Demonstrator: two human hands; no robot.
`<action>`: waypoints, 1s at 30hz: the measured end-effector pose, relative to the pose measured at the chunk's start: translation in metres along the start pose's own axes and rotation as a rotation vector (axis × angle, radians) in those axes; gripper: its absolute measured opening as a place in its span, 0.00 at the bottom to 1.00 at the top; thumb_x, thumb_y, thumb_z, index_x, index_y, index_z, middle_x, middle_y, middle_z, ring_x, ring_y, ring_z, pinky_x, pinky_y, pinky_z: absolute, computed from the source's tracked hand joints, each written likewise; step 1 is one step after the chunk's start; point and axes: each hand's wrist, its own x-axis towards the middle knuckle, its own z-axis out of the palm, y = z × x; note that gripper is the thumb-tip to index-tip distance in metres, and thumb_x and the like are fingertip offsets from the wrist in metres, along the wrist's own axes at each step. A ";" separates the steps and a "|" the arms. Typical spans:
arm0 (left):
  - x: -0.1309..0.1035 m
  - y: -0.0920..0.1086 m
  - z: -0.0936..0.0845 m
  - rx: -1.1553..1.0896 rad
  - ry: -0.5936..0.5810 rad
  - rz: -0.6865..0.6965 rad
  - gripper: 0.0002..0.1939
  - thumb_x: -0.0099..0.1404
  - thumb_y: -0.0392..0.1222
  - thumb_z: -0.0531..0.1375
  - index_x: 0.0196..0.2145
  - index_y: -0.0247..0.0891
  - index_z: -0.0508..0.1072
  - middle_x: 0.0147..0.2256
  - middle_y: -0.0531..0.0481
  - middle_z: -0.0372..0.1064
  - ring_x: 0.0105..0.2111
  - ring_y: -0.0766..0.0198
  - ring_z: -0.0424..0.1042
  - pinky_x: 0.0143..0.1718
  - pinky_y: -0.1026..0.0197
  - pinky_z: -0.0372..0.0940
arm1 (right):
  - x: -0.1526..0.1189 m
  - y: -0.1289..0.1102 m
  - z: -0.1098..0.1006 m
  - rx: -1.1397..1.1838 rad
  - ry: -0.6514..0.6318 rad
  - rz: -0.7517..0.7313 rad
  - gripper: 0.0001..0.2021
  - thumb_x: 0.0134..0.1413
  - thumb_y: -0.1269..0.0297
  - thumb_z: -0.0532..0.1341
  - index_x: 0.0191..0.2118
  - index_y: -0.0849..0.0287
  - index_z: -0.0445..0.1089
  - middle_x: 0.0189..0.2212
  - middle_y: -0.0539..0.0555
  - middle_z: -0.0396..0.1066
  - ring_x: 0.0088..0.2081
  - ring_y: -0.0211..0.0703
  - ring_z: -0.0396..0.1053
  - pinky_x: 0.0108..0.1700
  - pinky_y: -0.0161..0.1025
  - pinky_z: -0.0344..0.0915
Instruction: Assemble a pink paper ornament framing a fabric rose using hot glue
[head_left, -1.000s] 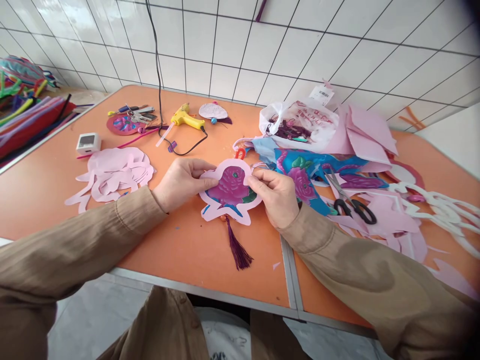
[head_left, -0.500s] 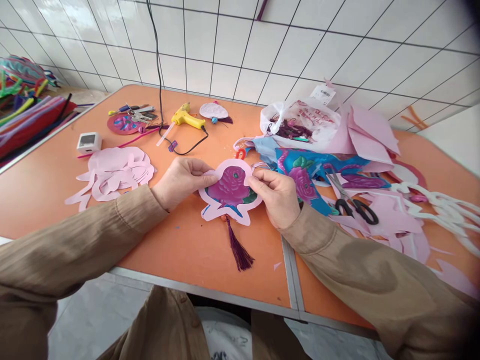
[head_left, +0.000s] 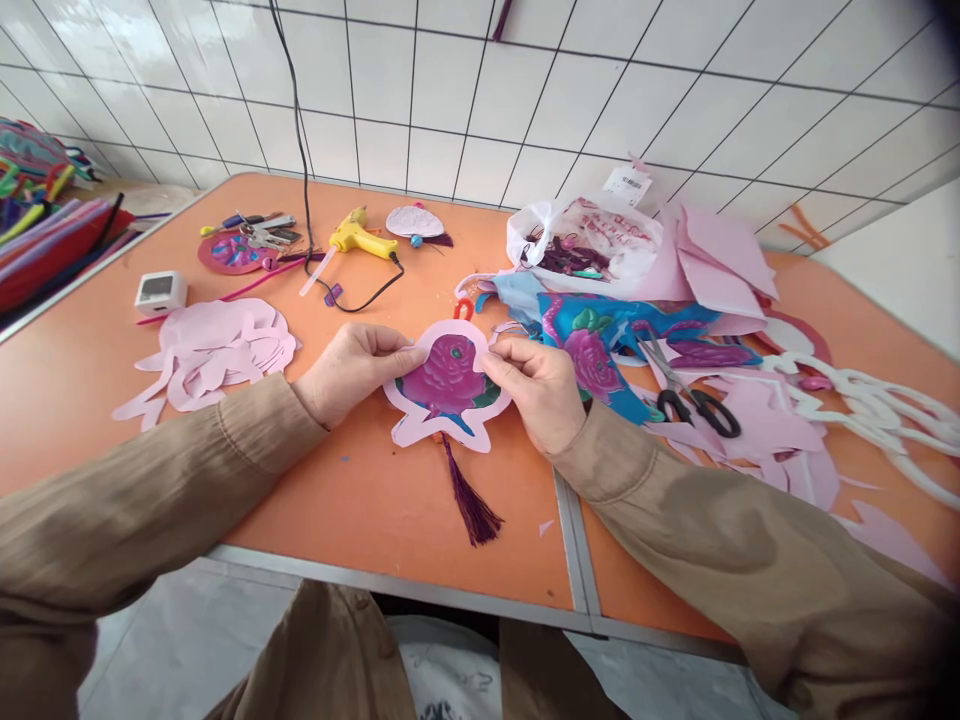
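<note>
Between my hands is a pink-bordered ornament (head_left: 446, 378) with a purple rose and blue cloth in its middle. My left hand (head_left: 358, 368) pinches its upper left edge between thumb and fingers. On the upper right edge, my right hand (head_left: 534, 388) pinches the pink border in the same way. A dark purple tassel (head_left: 472, 495) hangs from the ornament's lower end toward me, and a red loop (head_left: 464, 308) shows just beyond its top.
Left lie pink cut-outs (head_left: 225, 345), a white timer (head_left: 160, 292) and a yellow glue gun (head_left: 361, 236) with its cord. Right are black-handled scissors (head_left: 697, 402), rose-printed blue cloth (head_left: 592, 360), pink scraps, white strips (head_left: 877, 400) and a white plastic bag (head_left: 637, 240).
The view has shifted slightly, so most things appear a little further left. Both hands keep their pinch on the ornament, which lies almost the same way.
</note>
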 end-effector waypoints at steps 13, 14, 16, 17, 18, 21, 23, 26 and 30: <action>0.000 -0.005 0.000 -0.038 0.003 0.018 0.15 0.49 0.48 0.71 0.22 0.32 0.77 0.20 0.51 0.74 0.19 0.71 0.67 0.21 0.69 0.62 | 0.002 0.017 -0.002 0.110 0.087 -0.076 0.13 0.58 0.55 0.60 0.26 0.55 0.71 0.25 0.49 0.66 0.32 0.39 0.64 0.36 0.40 0.62; 0.001 -0.005 0.000 -0.048 0.007 0.022 0.15 0.49 0.48 0.71 0.21 0.32 0.77 0.20 0.51 0.74 0.19 0.71 0.67 0.21 0.70 0.61 | 0.002 0.019 -0.002 0.134 0.084 -0.061 0.13 0.59 0.55 0.60 0.27 0.55 0.71 0.26 0.49 0.67 0.32 0.39 0.65 0.36 0.40 0.62; 0.001 -0.006 0.000 -0.068 0.017 0.025 0.15 0.48 0.48 0.72 0.21 0.32 0.77 0.20 0.51 0.73 0.19 0.71 0.66 0.21 0.70 0.61 | 0.002 0.019 -0.003 0.174 0.049 -0.010 0.16 0.60 0.53 0.58 0.26 0.55 0.70 0.24 0.48 0.65 0.27 0.37 0.64 0.30 0.39 0.61; 0.002 -0.007 0.000 -0.079 0.022 0.022 0.15 0.48 0.48 0.72 0.21 0.32 0.77 0.20 0.51 0.74 0.19 0.71 0.67 0.21 0.69 0.61 | 0.001 0.019 -0.003 0.189 0.033 0.022 0.17 0.61 0.51 0.58 0.25 0.55 0.68 0.22 0.48 0.63 0.24 0.36 0.61 0.26 0.38 0.58; 0.002 -0.007 0.000 -0.091 0.028 0.018 0.15 0.48 0.48 0.72 0.22 0.32 0.77 0.20 0.51 0.74 0.20 0.70 0.67 0.21 0.69 0.62 | 0.001 0.018 -0.003 0.198 0.021 0.053 0.19 0.61 0.50 0.58 0.24 0.55 0.66 0.20 0.47 0.61 0.21 0.36 0.59 0.22 0.38 0.56; 0.003 -0.008 0.000 -0.124 0.054 -0.002 0.16 0.46 0.48 0.73 0.23 0.31 0.77 0.21 0.50 0.74 0.20 0.69 0.68 0.22 0.68 0.63 | 0.000 0.013 -0.003 0.217 0.009 0.103 0.20 0.58 0.48 0.59 0.22 0.54 0.62 0.17 0.46 0.58 0.18 0.35 0.58 0.18 0.37 0.54; 0.003 -0.008 -0.001 -0.138 0.072 0.004 0.17 0.46 0.48 0.73 0.23 0.31 0.77 0.20 0.50 0.74 0.20 0.70 0.68 0.22 0.68 0.63 | -0.001 0.010 -0.003 0.228 -0.002 0.110 0.20 0.57 0.48 0.60 0.21 0.54 0.61 0.16 0.46 0.60 0.17 0.36 0.61 0.17 0.37 0.54; 0.004 -0.009 -0.001 -0.157 0.090 0.033 0.17 0.46 0.48 0.73 0.23 0.30 0.77 0.20 0.50 0.73 0.20 0.71 0.67 0.21 0.69 0.62 | -0.001 0.004 -0.002 0.235 -0.028 0.111 0.20 0.54 0.47 0.61 0.20 0.55 0.63 0.15 0.47 0.64 0.16 0.36 0.64 0.17 0.36 0.53; 0.005 -0.010 -0.001 -0.200 0.101 0.058 0.17 0.46 0.48 0.74 0.23 0.31 0.76 0.20 0.51 0.72 0.19 0.71 0.67 0.21 0.70 0.62 | -0.001 0.000 -0.001 0.229 -0.031 0.107 0.18 0.50 0.50 0.64 0.19 0.56 0.64 0.15 0.48 0.67 0.16 0.35 0.63 0.17 0.35 0.53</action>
